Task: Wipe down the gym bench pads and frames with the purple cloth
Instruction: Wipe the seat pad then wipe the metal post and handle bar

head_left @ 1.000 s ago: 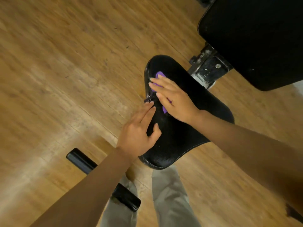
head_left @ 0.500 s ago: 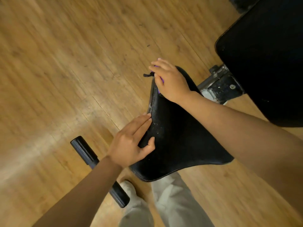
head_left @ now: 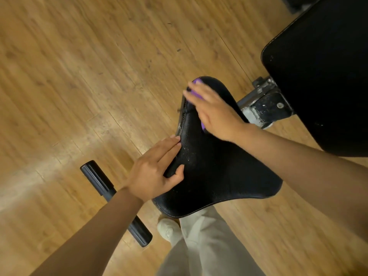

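The black seat pad (head_left: 223, 174) of the gym bench fills the middle of the head view. My right hand (head_left: 215, 112) presses the purple cloth (head_left: 196, 88) flat on the narrow far end of that pad; only small bits of cloth show past the fingers and under the palm. My left hand (head_left: 157, 170) grips the pad's left edge, thumb on top and fingers along the side. The larger black back pad (head_left: 322, 76) sits at the upper right. Between the two pads is the metal frame bracket (head_left: 266, 108).
A black foam roller bar (head_left: 113, 202) of the bench lies low at the left, partly under my left forearm. My light trouser legs (head_left: 205, 246) and a shoe (head_left: 168, 229) stand below the seat pad. Wooden floor (head_left: 79, 76) surrounds everything.
My right hand slid the cloth from the middle of the seat pad out to its far tip, then drew back a little onto the top. The left hand kept hold of the pad's left edge.
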